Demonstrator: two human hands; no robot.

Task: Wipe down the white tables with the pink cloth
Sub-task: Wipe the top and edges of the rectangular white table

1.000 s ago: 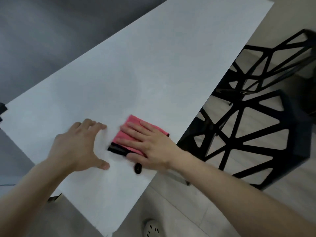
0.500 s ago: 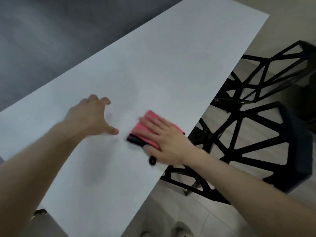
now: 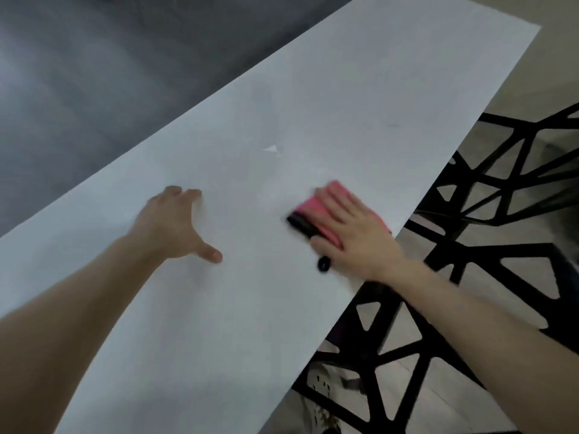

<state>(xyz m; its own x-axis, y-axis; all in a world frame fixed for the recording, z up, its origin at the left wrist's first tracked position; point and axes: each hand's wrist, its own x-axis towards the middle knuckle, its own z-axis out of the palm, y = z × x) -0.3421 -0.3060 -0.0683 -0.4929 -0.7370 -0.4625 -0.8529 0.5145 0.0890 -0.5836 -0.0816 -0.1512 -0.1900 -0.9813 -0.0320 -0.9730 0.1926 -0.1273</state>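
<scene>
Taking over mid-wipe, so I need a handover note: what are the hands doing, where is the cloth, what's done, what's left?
Left hand: flat on the table, fingers spread, holding nothing.
Right hand: straight fingers press the cloth flat on the table, near the edge beside the chairs.
Done: wiping is under way. Which parts are already wiped cannot be told.
Left: a white speck and a faint mark lie on the table beyond the cloth. No other table is in view.
</scene>
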